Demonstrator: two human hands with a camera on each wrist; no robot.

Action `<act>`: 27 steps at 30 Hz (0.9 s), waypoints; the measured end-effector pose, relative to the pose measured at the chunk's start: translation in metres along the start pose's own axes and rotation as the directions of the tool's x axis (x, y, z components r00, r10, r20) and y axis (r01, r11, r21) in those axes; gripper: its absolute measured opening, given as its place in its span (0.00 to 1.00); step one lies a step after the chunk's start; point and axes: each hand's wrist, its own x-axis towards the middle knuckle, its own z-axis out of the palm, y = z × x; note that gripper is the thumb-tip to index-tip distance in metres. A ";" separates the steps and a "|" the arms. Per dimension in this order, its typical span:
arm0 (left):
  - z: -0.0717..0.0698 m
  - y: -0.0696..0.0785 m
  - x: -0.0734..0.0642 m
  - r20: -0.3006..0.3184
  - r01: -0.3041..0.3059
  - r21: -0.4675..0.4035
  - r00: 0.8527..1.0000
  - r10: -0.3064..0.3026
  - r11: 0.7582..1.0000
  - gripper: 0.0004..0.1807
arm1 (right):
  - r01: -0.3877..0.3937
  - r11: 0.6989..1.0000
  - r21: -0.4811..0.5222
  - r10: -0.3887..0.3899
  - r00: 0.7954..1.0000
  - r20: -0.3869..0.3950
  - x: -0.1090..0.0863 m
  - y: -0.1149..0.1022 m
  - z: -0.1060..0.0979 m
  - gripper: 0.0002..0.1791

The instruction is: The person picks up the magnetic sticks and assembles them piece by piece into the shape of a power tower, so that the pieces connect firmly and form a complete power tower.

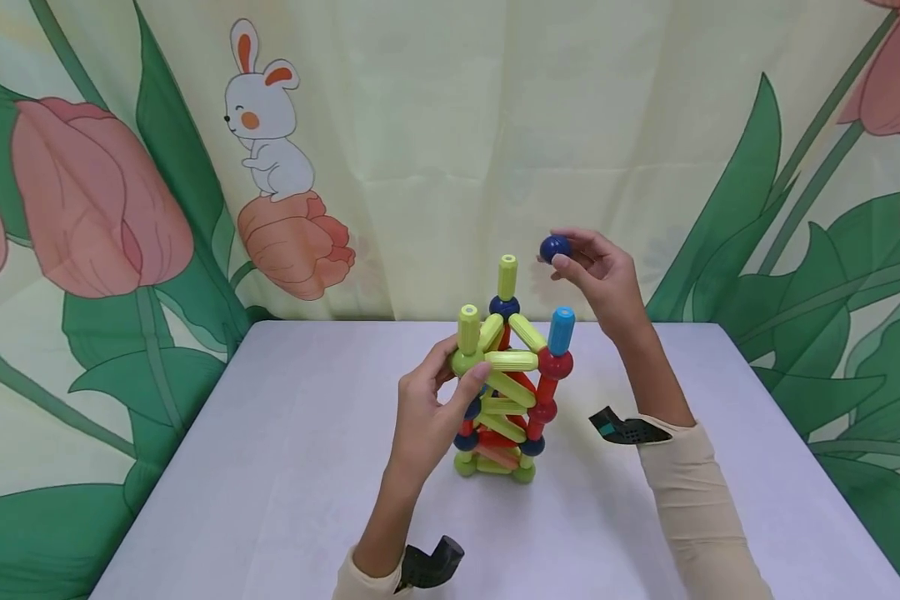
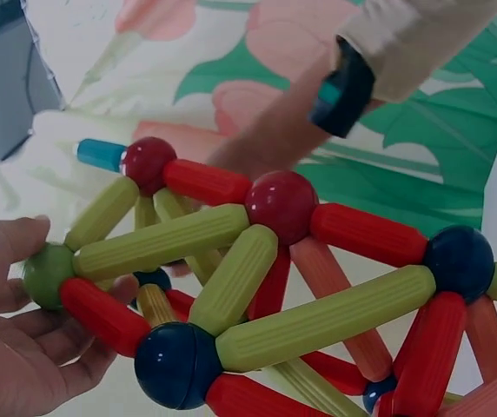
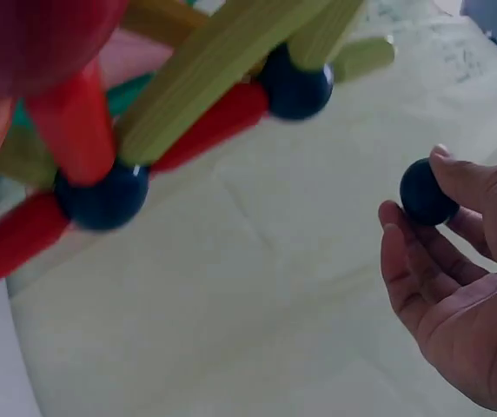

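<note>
A tower of magnetic rods and balls [image 1: 512,361] stands on the table, built from yellow-green, red and dark blue pieces. My left hand [image 1: 433,412] holds its upper left corner, with fingers and thumb around a green ball [image 2: 49,275]. Up to the right of the tower, my right hand [image 1: 607,283] pinches a loose dark blue ball [image 1: 555,247] between thumb and fingers, apart from the structure. Two yellow-green rods, one at the back [image 1: 507,277] and one at the left [image 1: 468,328], point upward from the top, as does a light blue rod [image 1: 562,331] at the right.
The white table [image 1: 300,450] extends around the tower on all sides. Behind it hangs a curtain [image 1: 435,150] printed with tulips and a rabbit. Black wrist devices sit on the left [image 1: 431,564] and right [image 1: 630,429] sleeves.
</note>
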 end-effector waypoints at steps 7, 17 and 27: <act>-0.001 0.000 -0.001 -0.012 0.000 0.051 1.000 0.000 0.999 0.22 | 0.121 0.984 0.133 -0.139 0.980 0.139 0.010 -0.043 0.030 0.20; -0.001 0.000 0.000 -0.040 -0.049 0.084 0.998 0.053 0.995 0.20 | 0.115 0.985 0.126 -0.146 0.949 0.279 0.005 -0.040 0.038 0.21; 0.006 0.000 0.001 -0.151 -0.084 0.006 0.985 0.084 0.996 0.15 | 0.065 0.992 0.110 -0.097 0.941 0.324 -0.008 -0.014 0.043 0.15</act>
